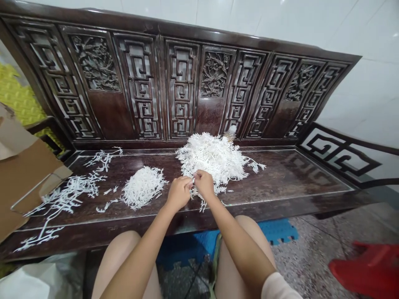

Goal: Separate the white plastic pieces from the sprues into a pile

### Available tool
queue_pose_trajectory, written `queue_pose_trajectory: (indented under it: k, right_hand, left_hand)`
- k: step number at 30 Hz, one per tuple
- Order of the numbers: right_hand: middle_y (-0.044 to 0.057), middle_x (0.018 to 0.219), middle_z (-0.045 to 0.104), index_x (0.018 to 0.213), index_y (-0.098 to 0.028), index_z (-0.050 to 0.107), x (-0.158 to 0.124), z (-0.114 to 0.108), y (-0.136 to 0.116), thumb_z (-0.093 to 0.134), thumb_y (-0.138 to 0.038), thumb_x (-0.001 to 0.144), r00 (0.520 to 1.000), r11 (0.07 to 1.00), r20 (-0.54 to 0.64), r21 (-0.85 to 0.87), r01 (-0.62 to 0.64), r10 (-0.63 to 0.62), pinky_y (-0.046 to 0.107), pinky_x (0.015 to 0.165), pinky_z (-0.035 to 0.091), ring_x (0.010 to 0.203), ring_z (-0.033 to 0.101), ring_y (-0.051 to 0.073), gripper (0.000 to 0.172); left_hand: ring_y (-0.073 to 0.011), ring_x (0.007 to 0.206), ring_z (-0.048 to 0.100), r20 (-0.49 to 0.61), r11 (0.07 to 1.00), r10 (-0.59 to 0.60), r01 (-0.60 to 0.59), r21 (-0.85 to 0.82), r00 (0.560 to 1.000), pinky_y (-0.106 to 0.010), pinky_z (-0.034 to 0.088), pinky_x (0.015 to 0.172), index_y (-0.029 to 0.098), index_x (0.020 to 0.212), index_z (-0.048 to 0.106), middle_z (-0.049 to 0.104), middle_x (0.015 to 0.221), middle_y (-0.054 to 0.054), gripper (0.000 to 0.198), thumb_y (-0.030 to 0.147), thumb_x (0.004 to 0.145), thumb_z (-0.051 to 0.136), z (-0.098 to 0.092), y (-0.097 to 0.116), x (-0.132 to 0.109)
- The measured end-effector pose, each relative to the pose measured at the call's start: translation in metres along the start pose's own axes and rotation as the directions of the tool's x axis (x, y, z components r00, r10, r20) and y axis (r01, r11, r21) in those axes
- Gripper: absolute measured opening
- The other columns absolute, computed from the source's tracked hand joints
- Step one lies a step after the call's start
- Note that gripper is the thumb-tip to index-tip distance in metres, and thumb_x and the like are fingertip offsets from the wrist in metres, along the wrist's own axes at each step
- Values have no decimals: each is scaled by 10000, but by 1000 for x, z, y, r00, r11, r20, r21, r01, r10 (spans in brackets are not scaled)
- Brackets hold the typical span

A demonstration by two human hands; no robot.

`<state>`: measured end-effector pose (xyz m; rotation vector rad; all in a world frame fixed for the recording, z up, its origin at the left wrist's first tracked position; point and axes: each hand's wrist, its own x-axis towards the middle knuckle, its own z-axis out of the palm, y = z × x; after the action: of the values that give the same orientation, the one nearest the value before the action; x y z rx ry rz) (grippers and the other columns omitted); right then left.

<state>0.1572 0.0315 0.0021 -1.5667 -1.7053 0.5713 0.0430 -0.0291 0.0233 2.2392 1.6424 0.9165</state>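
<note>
Fingers (189,181) of the left hand (178,193) and right hand (204,185) pinch narrowly together on a white branched sprig (195,193) at the near edge of the large heap (212,158) on the dark carved bench seat (280,174); a finer heap (142,187) lies apart, seemingly kept separate.

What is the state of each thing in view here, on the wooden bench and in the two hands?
left hand, pinching a white sprig
right hand, pinching the same sprig, against left hand
large pile of white sprigs, tangled heap
small pile of white sprigs, compact, separate
loose sprigs, scattered flat
carved wooden bench, against tiled wall
</note>
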Motion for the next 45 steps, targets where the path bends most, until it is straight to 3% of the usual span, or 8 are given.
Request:
queue_pose_trajectory:
  k: [3, 7, 13, 16, 19, 25, 38, 45]
  right_hand:
    - [34, 573, 546, 562, -165, 520, 16, -8, 11, 408, -279, 704, 983, 978, -47, 115, -173, 179, 242, 534, 285, 527, 432, 119, 214]
    - [30, 605, 573, 595, -150, 571, 18, -15, 9, 435, -400, 700, 989, 948, 69, 283, -145, 131, 247, 565, 324, 563, 476, 129, 303]
    - [6, 571, 528, 629, -145, 619, 2, -22, -4, 492, -433, 673, 985, 960, 156, 253, -116, 78, 251, 601, 336, 612, 478, 139, 317]
    - [0, 557, 518, 632, -143, 604, 2, -25, -6, 517, -437, 658, 971, 935, 218, 314, -164, 97, 248, 577, 338, 577, 464, 127, 308]
    - [15, 608, 563, 624, -144, 593, 3, -24, -8, 564, -412, 630, 956, 891, 288, 414, -184, 64, 253, 602, 358, 603, 494, 129, 270]
    - [5, 576, 582, 664, -156, 588, 0, -20, -12, 661, -346, 560, 922, 754, 387, 603, -262, 11, 280, 676, 395, 624, 548, 138, 228]
    - [-37, 514, 517, 563, -145, 532, -10, -22, -26, 702, -327, 512, 863, 671, 506, 641, -374, -3, 242, 559, 324, 514, 463, 85, 254]
    - [-33, 573, 515, 560, -163, 540, -17, -14, -38, 678, -301, 531, 917, 541, 397, 767, -346, 24, 267, 602, 342, 497, 438, 80, 198]
  left_hand:
    - [-139, 617, 483, 35, 996, 47, -44, -80, 998, -259, 334, 629, 186, 571, 459, 535, 616, -11, 266, 174, 793, 313, -11, 6, -6]
    - [-178, 702, 539, 6, 958, -249, 246, 146, 968, -310, 355, 694, 195, 683, 548, 618, 759, -41, 269, 216, 799, 306, -28, -32, 3]
    - [-294, 982, 531, 54, 641, -749, 703, 309, 660, -409, 357, 806, 206, 960, 598, 599, 1051, -117, 290, 254, 727, 431, -44, -126, 9]
    - [-334, 1026, 505, 33, 592, -792, 754, 286, 610, -440, 369, 794, 162, 1111, 524, 543, 1135, -177, 419, 295, 722, 442, -44, -140, 6]
    - [-286, 1020, 520, 46, 634, -764, 736, 236, 643, -383, 386, 801, 181, 1109, 523, 556, 1131, -136, 415, 353, 745, 423, -40, -125, 10]
    - [-170, 827, 577, 221, 869, -278, 343, -358, 935, -267, 421, 717, 200, 1011, 569, 635, 942, -47, 416, 477, 792, 351, -26, -49, 10]
    - [-173, 739, 529, -163, 992, -61, 78, 99, 985, -303, 336, 694, 213, 798, 639, 604, 741, -36, 257, 259, 824, 387, -18, -15, -1]
    - [-154, 705, 535, -430, 954, -238, 128, -269, 871, -275, 390, 679, 179, 690, 620, 601, 697, -31, 228, 238, 781, 419, -5, -9, 2]
